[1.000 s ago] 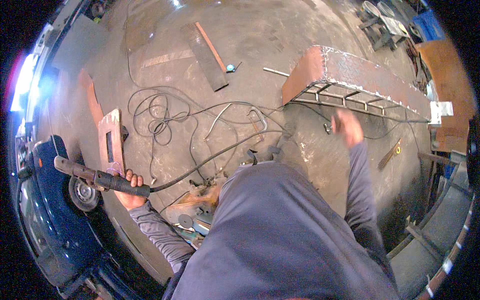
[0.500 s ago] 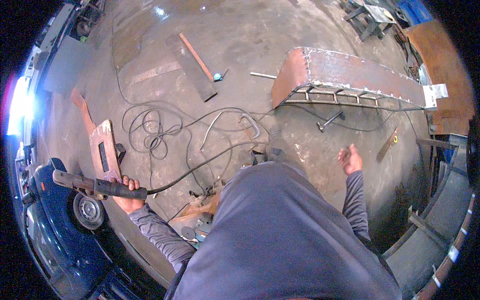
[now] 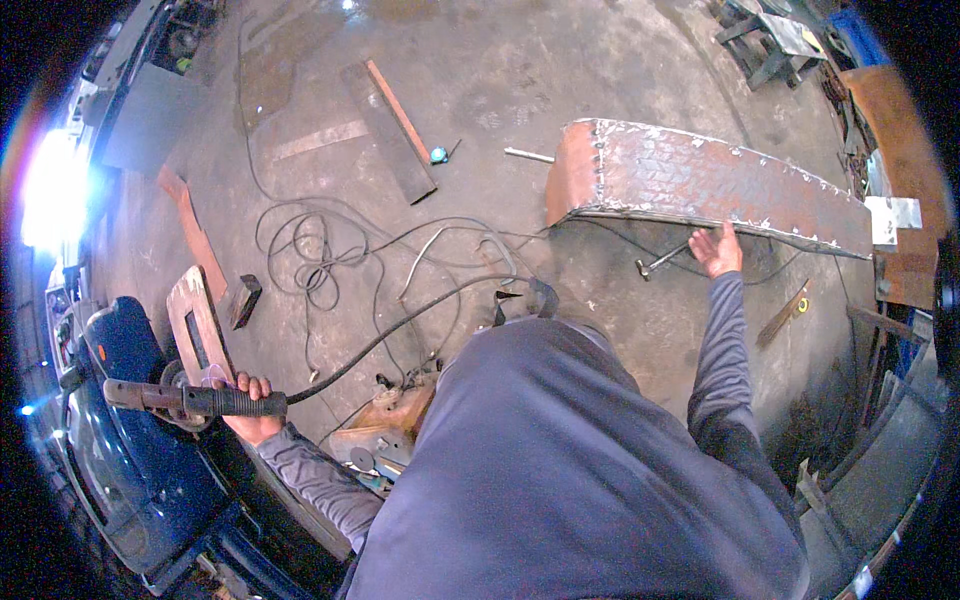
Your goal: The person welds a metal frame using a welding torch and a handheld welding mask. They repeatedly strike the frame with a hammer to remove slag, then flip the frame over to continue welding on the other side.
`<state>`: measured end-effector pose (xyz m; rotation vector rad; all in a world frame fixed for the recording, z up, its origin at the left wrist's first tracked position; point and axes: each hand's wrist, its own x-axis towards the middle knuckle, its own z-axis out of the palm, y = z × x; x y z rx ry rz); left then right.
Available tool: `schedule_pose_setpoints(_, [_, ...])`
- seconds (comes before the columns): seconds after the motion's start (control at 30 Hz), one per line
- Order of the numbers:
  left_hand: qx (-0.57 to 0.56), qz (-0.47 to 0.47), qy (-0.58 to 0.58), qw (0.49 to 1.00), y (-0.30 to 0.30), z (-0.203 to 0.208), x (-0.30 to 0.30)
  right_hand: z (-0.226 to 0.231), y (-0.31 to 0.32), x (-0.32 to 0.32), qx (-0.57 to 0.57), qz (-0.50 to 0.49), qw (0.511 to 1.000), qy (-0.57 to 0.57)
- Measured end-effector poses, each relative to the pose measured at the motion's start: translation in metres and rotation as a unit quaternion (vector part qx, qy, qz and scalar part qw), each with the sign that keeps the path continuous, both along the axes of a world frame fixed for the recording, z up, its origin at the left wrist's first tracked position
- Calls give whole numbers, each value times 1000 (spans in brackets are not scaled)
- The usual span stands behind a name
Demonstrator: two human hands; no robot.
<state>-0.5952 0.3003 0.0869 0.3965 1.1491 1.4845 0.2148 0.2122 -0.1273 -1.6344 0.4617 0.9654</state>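
Note:
My left hand (image 3: 255,410) is closed around the black ribbed handle of a welding electrode holder (image 3: 190,401), whose thick cable runs back toward my body. A wooden hand shield (image 3: 190,310) with a rectangular slot rises from the same hand; its grip is hidden. Out to the right, my right hand (image 3: 716,250) has its fingers spread at the near lower edge of a long, rusty steel box (image 3: 720,175) with white-marked seams. Whether the fingertips touch that edge I cannot tell. A hammer (image 3: 662,262) lies on the floor just left of the hand.
Looped cables (image 3: 315,265) and a C-clamp (image 3: 497,255) lie ahead on the concrete. Beyond are flat metal strips and a blue tape measure (image 3: 438,155). A dark blue vehicle (image 3: 130,450) stands at left, a steel frame (image 3: 880,480) at right, a small metal stool (image 3: 775,45) far right.
My right hand has reached forward to the box's near edge. The box has tipped, hiding the barred open side that showed before. My left hand still holds the electrode holder and shield.

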Motion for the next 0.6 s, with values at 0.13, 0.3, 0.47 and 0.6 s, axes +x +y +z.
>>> schedule_pose_setpoints(0.13, [-2, -14, 7, 1000, 4, -2, 23, -14, 8, 5, 56, -2, 997, 44])
schedule_pose_setpoints(0.3, [-15, -42, 8, 999, 30, -10, 49, -27, 11, 17, 12, -38, 999, 15])
schedule_pose_setpoints(0.47, [-5, -76, -11, 997, 58, -8, 85, -19, 25, 24, 32, -30, 999, 6])
schedule_pose_setpoints(0.6, [12, -122, -19, 992, 73, -14, 88, -31, 26, 30, 50, -26, 998, 11])
